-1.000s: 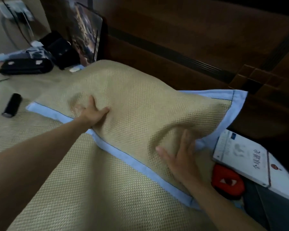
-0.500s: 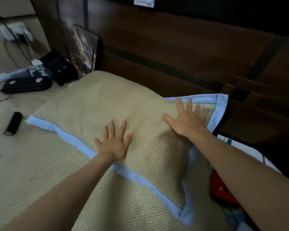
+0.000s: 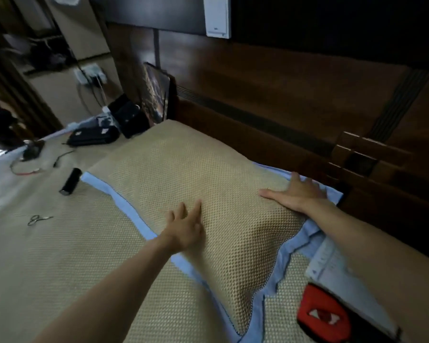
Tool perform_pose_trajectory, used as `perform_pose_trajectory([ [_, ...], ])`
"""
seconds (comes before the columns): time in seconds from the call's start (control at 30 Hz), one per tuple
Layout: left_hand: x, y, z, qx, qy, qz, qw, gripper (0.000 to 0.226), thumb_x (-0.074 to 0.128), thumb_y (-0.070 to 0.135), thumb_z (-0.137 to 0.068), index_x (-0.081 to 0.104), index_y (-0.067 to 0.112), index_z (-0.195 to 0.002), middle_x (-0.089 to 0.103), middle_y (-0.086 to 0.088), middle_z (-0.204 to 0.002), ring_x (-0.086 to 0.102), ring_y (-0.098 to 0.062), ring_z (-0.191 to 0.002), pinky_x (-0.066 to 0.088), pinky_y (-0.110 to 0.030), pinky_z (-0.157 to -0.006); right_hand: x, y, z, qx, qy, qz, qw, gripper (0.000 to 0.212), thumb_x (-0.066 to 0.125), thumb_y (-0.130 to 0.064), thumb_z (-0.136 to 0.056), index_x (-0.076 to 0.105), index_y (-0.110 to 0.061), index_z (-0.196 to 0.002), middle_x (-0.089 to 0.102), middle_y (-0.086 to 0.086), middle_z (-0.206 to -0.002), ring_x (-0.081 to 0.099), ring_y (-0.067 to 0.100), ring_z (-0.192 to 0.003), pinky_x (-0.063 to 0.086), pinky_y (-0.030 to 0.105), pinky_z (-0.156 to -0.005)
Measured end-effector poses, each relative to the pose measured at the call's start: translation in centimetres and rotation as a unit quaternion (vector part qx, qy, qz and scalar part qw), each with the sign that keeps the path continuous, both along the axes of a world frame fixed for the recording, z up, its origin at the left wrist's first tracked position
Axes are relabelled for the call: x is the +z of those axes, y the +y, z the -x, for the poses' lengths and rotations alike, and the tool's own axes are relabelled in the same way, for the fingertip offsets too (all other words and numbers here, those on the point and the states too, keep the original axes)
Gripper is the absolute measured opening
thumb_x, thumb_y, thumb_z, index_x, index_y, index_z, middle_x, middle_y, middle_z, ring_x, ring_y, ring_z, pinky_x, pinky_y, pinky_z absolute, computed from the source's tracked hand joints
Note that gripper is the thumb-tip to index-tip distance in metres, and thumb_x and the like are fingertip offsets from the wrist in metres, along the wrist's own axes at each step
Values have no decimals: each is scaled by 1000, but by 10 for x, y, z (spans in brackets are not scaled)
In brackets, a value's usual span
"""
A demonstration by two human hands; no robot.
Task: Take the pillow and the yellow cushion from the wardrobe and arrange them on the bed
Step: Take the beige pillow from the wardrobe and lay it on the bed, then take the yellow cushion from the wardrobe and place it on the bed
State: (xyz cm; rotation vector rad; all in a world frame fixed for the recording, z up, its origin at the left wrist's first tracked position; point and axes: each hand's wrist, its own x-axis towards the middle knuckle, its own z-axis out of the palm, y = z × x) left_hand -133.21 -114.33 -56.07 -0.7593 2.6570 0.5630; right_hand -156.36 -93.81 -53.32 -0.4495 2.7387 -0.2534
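A beige woven pillow [image 3: 174,174] with a light blue border lies on the bed [image 3: 67,256], its far side against the dark wooden headboard [image 3: 270,95]. My left hand [image 3: 186,226] rests flat on the pillow's near middle, fingers spread. My right hand [image 3: 295,194] presses flat on the pillow's right end, close to the blue edge. Neither hand grips anything. No yellow cushion is in view.
At the bed's right edge lie a red pouch [image 3: 322,315] and a white booklet [image 3: 344,276]. On the left of the mat are a black cylinder [image 3: 70,181], small scissors [image 3: 36,219], cables and black cases [image 3: 92,138]. A framed picture [image 3: 156,100] leans on the headboard.
The pillow has settled flatter against the headboard. My right hand slid to its right end and my left hand moved slightly right. The view lifted and widened leftward.
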Motion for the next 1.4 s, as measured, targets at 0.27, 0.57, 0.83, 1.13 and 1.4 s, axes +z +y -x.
perform_pose_trajectory([
  [0.27,12,92,-47,-15,-85,-90,992,78,45,30,-100,-12,46,-152,-32,-2,-160,-25,-31,-148,5,-69,-115,-3,17,3,-7,-251,119,960,148,74,-79,-35,17,-16,-157,33,16,-157,40,37,-138,36,49,-112],
  [0.57,150,90,-121,51,-47,-62,996,70,48,38,-99,7,41,-156,2,-2,-167,32,-22,-146,28,-41,-118,106,32,-79,200,-176,33,963,95,60,-57,-90,4,-23,-159,20,6,-164,33,31,-144,35,44,-114],
  [0.83,317,195,-337,217,30,0,976,69,54,24,-96,21,34,-156,24,-5,-162,27,-20,-148,25,-31,-119,238,54,-277,389,-80,27,917,75,60,-53,-89,34,-13,-147,44,10,-150,47,30,-133,41,38,-107],
  [1.13,487,424,-735,494,-38,92,864,65,49,32,-94,25,31,-155,31,-4,-159,35,-23,-143,35,-36,-113,431,119,-700,694,-45,122,708,59,60,-48,-92,44,-16,-139,53,7,-143,52,23,-129,43,29,-96],
  [1.4,543,615,-942,700,-84,117,699,54,49,30,-91,41,25,-144,44,-11,-144,50,-36,-128,45,-49,-101,493,256,-1010,894,-11,152,422,44,59,-48,-83,49,-25,-120,61,-2,-114,60,21,-108,47,32,-82],
])
